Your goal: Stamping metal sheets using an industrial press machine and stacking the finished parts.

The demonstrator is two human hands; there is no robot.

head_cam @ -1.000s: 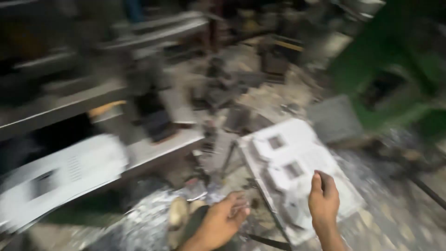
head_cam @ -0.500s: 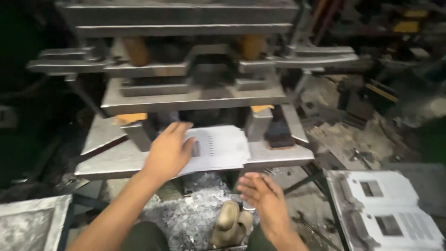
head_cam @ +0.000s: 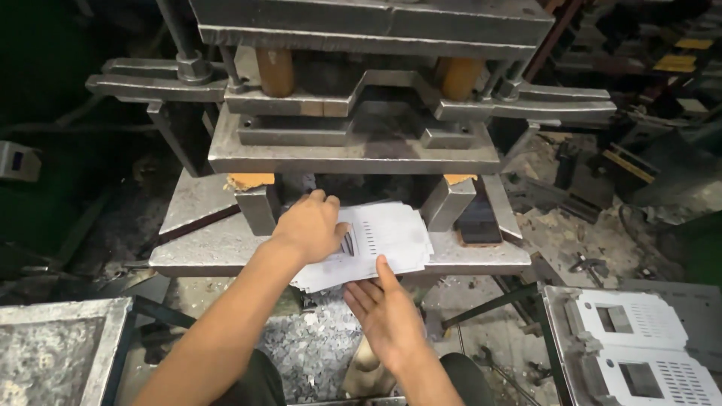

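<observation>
the left hand (head_cam: pixel 312 225) lies palm down on a white perforated metal sheet (head_cam: pixel 383 240), fingers spread a little and pressing on its left part, not pinching it. the sheet rests flat on the grey bed plate (head_cam: pixel 195 252) of a heavy steel press (head_cam: pixel 361 113), partly under the upper die, with its near edge hanging over the plate's front. the right hand (head_cam: pixel 387 316) sits at six o'clock from the sheet, open, fingers straight and close together, fingertips touching the sheet's near edge from just below. a dark phone (head_cam: pixel 479 222) lies on the plate at three o'clock from the sheet, just beside a steel block. at five o'clock, well apart, a stack of punched white panels (head_cam: pixel 647 346) rests on a stand. at eight o'clock sits a metal tray of scrap (head_cam: pixel 53 353).
</observation>
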